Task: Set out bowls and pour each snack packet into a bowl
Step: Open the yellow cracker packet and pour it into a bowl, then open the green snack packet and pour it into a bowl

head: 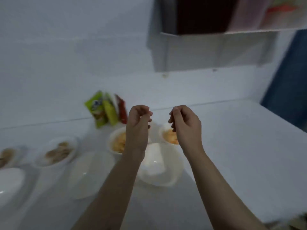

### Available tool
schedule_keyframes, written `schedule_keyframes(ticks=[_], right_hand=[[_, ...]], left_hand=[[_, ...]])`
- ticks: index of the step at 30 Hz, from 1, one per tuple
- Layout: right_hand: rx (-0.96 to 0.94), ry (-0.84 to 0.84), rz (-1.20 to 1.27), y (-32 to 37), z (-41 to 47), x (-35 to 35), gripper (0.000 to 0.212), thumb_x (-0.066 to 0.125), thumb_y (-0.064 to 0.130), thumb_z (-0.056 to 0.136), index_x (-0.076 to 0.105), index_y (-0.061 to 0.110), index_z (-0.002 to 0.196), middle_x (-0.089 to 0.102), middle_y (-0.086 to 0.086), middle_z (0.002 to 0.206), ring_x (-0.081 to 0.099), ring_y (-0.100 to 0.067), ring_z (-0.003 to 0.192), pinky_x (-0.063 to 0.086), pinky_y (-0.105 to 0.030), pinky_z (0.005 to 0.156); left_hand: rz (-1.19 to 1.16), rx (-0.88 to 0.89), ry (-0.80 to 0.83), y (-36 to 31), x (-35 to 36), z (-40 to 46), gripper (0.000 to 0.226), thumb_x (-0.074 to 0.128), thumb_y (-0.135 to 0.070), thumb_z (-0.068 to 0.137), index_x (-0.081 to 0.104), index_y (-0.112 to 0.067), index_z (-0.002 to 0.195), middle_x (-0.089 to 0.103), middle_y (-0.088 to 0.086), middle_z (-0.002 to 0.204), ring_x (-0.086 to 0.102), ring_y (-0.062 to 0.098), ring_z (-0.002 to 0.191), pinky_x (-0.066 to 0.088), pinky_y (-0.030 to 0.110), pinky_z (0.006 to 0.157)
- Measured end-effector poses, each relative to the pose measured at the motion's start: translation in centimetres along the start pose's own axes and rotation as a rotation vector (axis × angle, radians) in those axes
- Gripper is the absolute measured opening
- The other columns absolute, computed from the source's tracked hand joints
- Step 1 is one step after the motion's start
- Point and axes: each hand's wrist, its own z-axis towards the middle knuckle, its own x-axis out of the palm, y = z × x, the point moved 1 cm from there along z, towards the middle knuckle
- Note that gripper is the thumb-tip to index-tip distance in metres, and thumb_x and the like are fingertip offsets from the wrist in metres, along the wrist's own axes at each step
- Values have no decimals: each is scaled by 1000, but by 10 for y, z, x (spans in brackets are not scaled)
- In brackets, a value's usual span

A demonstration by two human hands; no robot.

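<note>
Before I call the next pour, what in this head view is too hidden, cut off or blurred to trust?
- Whether the left hand and right hand pinch anything: fingers curled, motion blur.
- Bowl of orange snack: its right side hidden behind the left forearm.
- Second orange-snack bowl: partly behind the right wrist.
- Printing on the snack packets: blurred.
- Far-left bowl: cut off by the left edge.

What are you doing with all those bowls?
A person is filling white bowls with snacks on a white table. Both hands, the left hand and right hand, are raised with fingers curled, holding nothing I can see. Two bowls hold orange snacks, two bowls brown ones. Unopened packets lean against the wall.
</note>
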Motion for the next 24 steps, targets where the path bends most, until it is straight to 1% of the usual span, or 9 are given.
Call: schedule_keyframes(ticks=[3,7,9,10,12,14,16,21,24], right_hand=[[-11,92,19,-1,13,85,23,51,17,97,61,10,77,61,2,64,53,-13,59,48,-28,55],[-89,145,-50,-5,39,175,25,51,21,98,60,12,77,64,-3,69,58,-14,62,53,-39,60],[-122,149,-80,-8,55,208,26,51,23,99,59,10,78,64,-8,69,57,-13,61,52,-37,60],[-144,149,-108,-10,63,223,27,51,24,99,59,9,79,64,-9,69,56,-13,61,50,-34,60],[-181,151,-171,-13,80,246,27,50,24,99,59,9,79,63,-10,69,53,-12,59,43,-24,59],[-199,156,-233,-19,96,267,27,49,23,99,58,10,77,62,-9,68,50,-12,58,38,-21,54],[-219,152,-288,-25,108,281,27,49,23,99,58,11,77,61,-7,67,50,-13,57,38,-22,54],[-262,178,-410,-44,130,306,28,49,26,100,56,12,76,58,-4,63,54,-19,61,43,-32,56],[-261,170,-448,-54,137,313,29,49,26,100,56,10,77,59,-6,64,56,-22,63,45,-37,57]], left_hand=[[87,-38,-58,-3,-76,44,13,55,-8,91,58,-19,85,54,0,81,49,13,75,38,25,67],[207,-4,-121,-7,-147,104,13,56,-14,90,57,-21,78,54,-6,74,49,12,71,40,27,69],[320,19,-146,-4,-169,139,10,53,-16,90,59,-19,82,56,-4,75,51,16,71,42,31,69],[392,33,-157,0,-177,158,10,52,-17,91,61,-18,87,60,-3,82,55,19,76,44,32,71],[575,61,-158,10,-190,199,18,50,-18,91,65,-17,102,65,4,106,60,27,98,50,38,87],[814,65,-119,23,-199,240,33,47,-18,93,60,-13,123,58,8,129,50,29,120,43,43,101],[1065,26,-74,34,-203,272,37,43,-18,95,54,-10,130,51,10,137,39,29,129,38,42,102],[1427,-184,4,63,-210,325,30,44,-26,96,54,-11,120,54,9,123,46,30,121,38,42,96],[1557,-238,-30,70,-211,336,11,49,-17,91,60,-19,96,55,0,88,55,25,105,32,40,92]])
